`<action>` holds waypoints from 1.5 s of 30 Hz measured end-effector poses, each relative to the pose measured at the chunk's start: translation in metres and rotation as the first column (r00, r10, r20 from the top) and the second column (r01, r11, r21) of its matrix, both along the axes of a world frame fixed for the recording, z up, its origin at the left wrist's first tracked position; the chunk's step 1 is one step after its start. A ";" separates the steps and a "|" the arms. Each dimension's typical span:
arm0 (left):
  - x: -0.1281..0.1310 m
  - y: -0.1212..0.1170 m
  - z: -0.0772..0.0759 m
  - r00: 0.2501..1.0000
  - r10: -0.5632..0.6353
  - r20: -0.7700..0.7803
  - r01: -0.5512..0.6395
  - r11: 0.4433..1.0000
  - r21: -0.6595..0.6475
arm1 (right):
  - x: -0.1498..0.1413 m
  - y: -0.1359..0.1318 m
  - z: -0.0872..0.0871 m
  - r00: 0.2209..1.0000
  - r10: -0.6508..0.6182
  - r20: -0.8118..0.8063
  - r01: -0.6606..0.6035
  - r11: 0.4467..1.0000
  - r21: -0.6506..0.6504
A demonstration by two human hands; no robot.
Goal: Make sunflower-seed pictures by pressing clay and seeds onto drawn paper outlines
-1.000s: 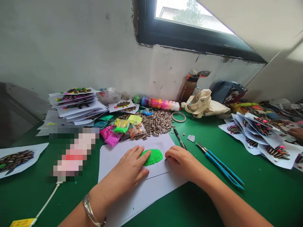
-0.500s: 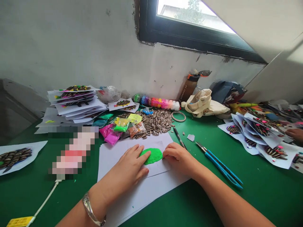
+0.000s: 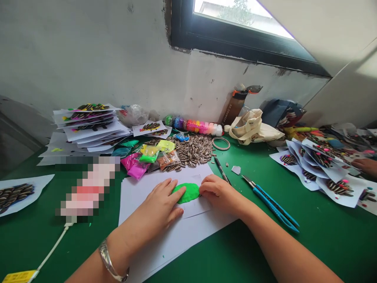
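A flat oval of bright green modelling clay (image 3: 191,193) lies on a small sheet of white paper (image 3: 193,211), on top of a larger stack of white paper (image 3: 165,247). My left hand (image 3: 160,202) rests flat with its fingers apart, the index finger lying over the clay's left side. At the clay's right edge, my right hand (image 3: 219,193) is closed in a pinch. Its fingertips touch or nearly touch the clay, and what they hold, if anything, cannot be made out.
Behind the paper lie sunflower seeds (image 3: 197,151) and bags of coloured clay (image 3: 138,167). A pen (image 3: 222,170) and a blue utility knife (image 3: 271,202) lie to the right. Stacks of seed pictures (image 3: 91,127) stand left and right. Another person's hand (image 3: 366,166) shows at far right.
The view has shifted slightly, moving everything a little left and up in the picture. Both hands keep nearly the same pose around the clay.
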State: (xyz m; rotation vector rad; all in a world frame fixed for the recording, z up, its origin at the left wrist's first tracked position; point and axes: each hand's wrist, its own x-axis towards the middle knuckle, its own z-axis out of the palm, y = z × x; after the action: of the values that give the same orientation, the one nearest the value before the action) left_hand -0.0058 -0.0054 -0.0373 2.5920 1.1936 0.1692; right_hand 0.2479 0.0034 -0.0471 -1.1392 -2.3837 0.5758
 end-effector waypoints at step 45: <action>0.007 -0.005 0.013 0.998 0.055 -0.035 -0.058 0.994 -0.091 | -0.039 0.031 -0.001 0.989 -0.144 -0.039 0.142 0.989 -0.040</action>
State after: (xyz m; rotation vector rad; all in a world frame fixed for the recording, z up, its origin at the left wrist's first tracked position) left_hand 0.0012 -0.0104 -0.0244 2.4928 1.2562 0.0823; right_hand 0.2094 0.0348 -0.0483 -1.2889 -2.2421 0.5919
